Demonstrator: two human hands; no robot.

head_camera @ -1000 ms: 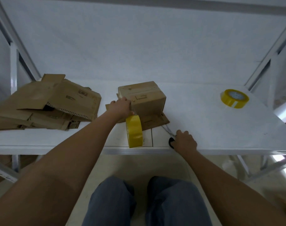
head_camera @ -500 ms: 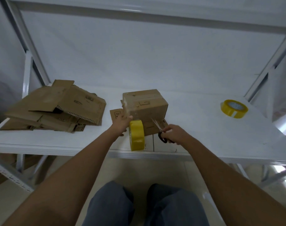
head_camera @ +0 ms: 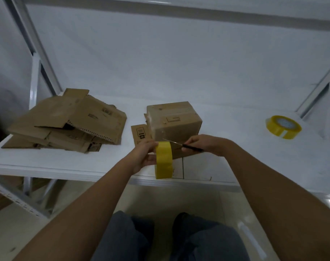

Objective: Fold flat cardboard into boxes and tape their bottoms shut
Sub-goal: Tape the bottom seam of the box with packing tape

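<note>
I see the left hand (head_camera: 144, 157) gripping the yellow tape roll (head_camera: 164, 162) upright at the worktop (head_camera: 235, 147) front edge. Right hand (head_camera: 205, 146) grips scissors (head_camera: 176, 145), blades pointing left, tips just above the roll. Folded box (head_camera: 173, 120) sits just behind both hands, mid-worktop. Flat cardboard stack (head_camera: 66, 121) lies on the left, well apart. 2nd tape roll (head_camera: 283, 127) far right.
</note>
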